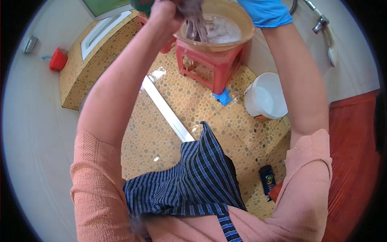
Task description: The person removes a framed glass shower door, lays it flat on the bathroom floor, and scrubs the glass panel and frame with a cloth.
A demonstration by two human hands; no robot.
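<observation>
At the top edge, my bare left hand (pixel 166 16) is closed on a wet greyish cloth (pixel 196 29), whose folds hang down into a yellowish basin (pixel 181 39). Foamy, cloudy water (pixel 222 29) fills the basin, which rests on a red plastic stool (pixel 209 58). My right hand (pixel 267 14) wears a blue glove and is over the basin's right rim. Its fingers are cut off by the top of the view, so their position is hidden. Something dark green (pixel 141 5) shows beside my left hand.
A white bucket (pixel 252 99) of water stands right of the stool. A blue crumpled item (pixel 223 97) lies by the stool leg. A white strip (pixel 171 113) crosses the wet pebble-patterned floor. A dark container (pixel 267 179), a red dipper (pixel 59 59) and a shower head (pixel 332 56) are around.
</observation>
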